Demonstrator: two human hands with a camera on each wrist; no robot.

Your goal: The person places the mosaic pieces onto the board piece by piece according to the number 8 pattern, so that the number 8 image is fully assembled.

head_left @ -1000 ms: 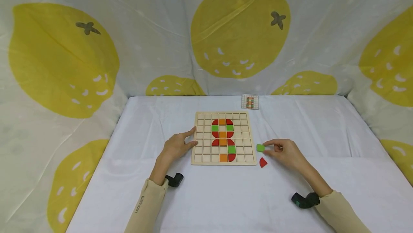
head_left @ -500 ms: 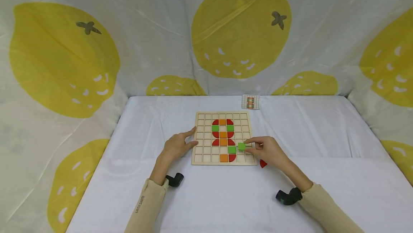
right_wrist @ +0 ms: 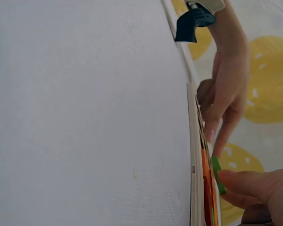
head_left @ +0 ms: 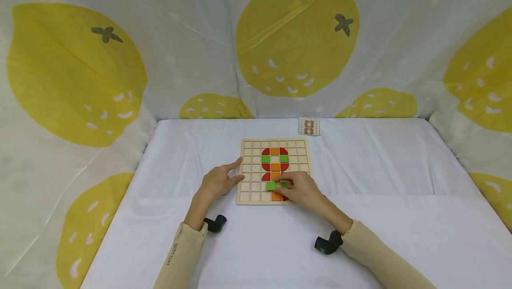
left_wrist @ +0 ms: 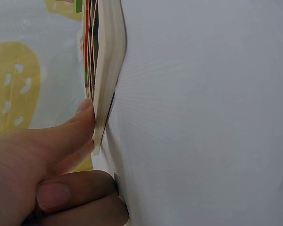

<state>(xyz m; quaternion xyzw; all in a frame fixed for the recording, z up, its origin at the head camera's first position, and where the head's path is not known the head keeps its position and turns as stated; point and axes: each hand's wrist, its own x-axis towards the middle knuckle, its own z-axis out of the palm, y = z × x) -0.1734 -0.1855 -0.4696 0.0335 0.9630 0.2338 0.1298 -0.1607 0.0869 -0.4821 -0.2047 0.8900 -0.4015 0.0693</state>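
My right hand (head_left: 306, 191) pinches a green square tile (head_left: 270, 186) between thumb and index finger, low over the wooden grid board (head_left: 252, 196). In the right wrist view this green tile (right_wrist: 218, 174) stands tilted, just off the board's inlaid face. The hand partly covers another green tile (head_left: 284, 184) and a red quarter-round tile. My left hand (head_left: 218, 181) rests thumb and index finger against the board's left edge. Its thumb shows at the rim in the left wrist view, the other fingers (left_wrist: 85, 197) curled below. Red, orange and green tiles form a figure in the grid.
Behind the board lies a small pattern card (head_left: 309, 126) showing a similar coloured figure. The table wears a white cloth (head_left: 256, 244). A lemon-print curtain (head_left: 200, 58) hangs behind it. Each wrist carries a black camera mount (head_left: 329, 242).
The right hand has carried the green tile leftward from beside the board to over its lower middle. Its forearm now hides the loose red quarter-round tile. The left hand stays put.
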